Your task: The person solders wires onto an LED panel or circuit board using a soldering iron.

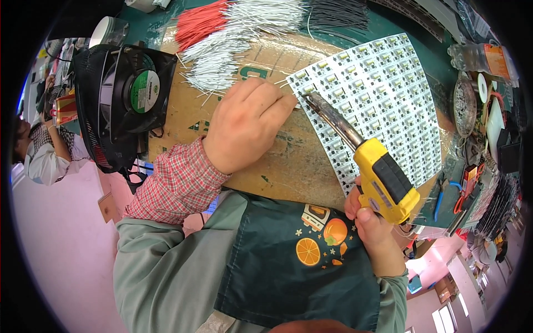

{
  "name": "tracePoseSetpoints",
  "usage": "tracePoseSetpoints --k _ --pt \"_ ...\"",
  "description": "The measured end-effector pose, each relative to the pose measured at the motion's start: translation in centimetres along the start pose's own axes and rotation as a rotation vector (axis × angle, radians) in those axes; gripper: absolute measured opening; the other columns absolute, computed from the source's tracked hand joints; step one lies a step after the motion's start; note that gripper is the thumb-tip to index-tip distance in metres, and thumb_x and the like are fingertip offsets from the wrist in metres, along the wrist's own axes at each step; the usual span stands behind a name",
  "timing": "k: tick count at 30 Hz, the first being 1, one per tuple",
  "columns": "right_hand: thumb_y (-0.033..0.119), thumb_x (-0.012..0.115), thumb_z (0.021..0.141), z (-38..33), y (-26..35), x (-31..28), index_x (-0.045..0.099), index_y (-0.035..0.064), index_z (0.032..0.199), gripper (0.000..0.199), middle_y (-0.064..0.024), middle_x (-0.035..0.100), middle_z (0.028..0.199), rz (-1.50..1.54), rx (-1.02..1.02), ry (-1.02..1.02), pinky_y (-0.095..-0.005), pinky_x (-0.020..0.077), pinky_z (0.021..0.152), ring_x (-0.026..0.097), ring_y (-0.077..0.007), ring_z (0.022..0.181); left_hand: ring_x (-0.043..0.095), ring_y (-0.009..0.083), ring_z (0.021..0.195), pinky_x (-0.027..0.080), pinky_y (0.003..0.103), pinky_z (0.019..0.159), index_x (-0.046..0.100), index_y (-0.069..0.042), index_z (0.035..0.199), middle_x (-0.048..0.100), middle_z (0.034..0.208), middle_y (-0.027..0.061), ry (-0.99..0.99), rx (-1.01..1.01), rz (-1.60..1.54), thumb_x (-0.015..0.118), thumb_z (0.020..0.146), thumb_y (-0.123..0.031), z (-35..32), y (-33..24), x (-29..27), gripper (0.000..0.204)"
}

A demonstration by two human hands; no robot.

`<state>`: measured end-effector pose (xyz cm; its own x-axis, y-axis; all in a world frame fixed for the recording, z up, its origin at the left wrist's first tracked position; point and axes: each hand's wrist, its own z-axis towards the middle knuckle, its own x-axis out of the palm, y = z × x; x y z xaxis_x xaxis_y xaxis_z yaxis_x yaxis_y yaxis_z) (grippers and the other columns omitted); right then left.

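Note:
My right hand [371, 225] grips a yellow and black soldering gun [386, 180] by its handle. Its metal barrel points up and left, with the tip over the upper left edge of a white circuit board panel [383, 89] bearing rows of small components. Close to that tip is my left hand [250, 125], fingers closed in a pinch. A thin white wire [283, 82] shows at its fingertips, beside the board's corner; the fingers hide the rest. Beyond the left hand lie loose piles of white wires [214, 64], red wires [200, 23] and black wires [338, 14].
A black fan [139, 89] stands left of the cardboard-covered work surface [277, 172]. To the right are blue-handled pliers [441, 200], a clear plastic bottle [483, 60] and a round dish [464, 105]. Another person [53, 147] is at the far left.

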<state>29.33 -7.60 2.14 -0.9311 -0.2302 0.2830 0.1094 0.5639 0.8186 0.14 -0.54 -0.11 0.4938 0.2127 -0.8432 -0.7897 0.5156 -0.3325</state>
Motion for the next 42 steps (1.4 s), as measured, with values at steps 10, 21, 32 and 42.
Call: tracePoseSetpoints --k 10,21,32,42 --pt "0.039 0.083 0.079 0.4 -0.1 -0.1 0.052 0.0009 0.124 0.067 -0.0033 0.049 0.074 -0.002 -0.028 0.003 -0.0273 0.0387 0.055 0.045 -0.0136 0.062 0.060 0.0265 0.079 0.050 0.038 0.073 0.069 -0.003 0.098 0.060 0.085 0.0076 0.010 -0.006 -0.026 0.070 0.074 0.001 0.2 0.1 0.1 0.024" --pt "0.042 0.085 0.078 0.5 -0.6 0.1 0.049 0.0006 0.132 0.077 -0.0020 0.048 0.072 -0.037 -0.054 -0.034 -0.0265 0.0385 0.054 0.045 -0.0123 0.060 0.060 0.0278 0.079 0.051 0.038 0.072 0.069 -0.002 0.097 0.060 0.085 0.0085 0.017 -0.002 -0.012 0.072 0.074 0.001 0.3 0.2 0.1 0.024" --pt "0.045 0.088 0.073 0.7 0.2 0.4 0.045 0.0032 0.143 0.093 -0.0012 0.047 0.071 0.091 -0.019 -0.021 -0.0263 0.0380 0.055 0.045 -0.0121 0.060 0.060 0.0278 0.082 0.051 0.038 0.075 0.070 -0.003 0.095 0.060 0.085 0.0076 -0.011 0.004 -0.001 0.073 0.075 0.001 0.7 0.2 0.1 0.021" --pt "0.046 0.089 0.072 -0.7 0.3 -0.6 0.043 0.0037 0.144 0.096 0.0002 0.044 0.071 0.014 0.030 -0.016 -0.0262 0.0378 0.056 0.045 -0.0120 0.062 0.062 0.0257 0.079 0.051 0.037 0.072 0.072 -0.003 0.100 0.061 0.085 0.0068 -0.001 0.045 -0.038 0.072 0.073 0.001 0.1 -0.1 0.2 0.027"
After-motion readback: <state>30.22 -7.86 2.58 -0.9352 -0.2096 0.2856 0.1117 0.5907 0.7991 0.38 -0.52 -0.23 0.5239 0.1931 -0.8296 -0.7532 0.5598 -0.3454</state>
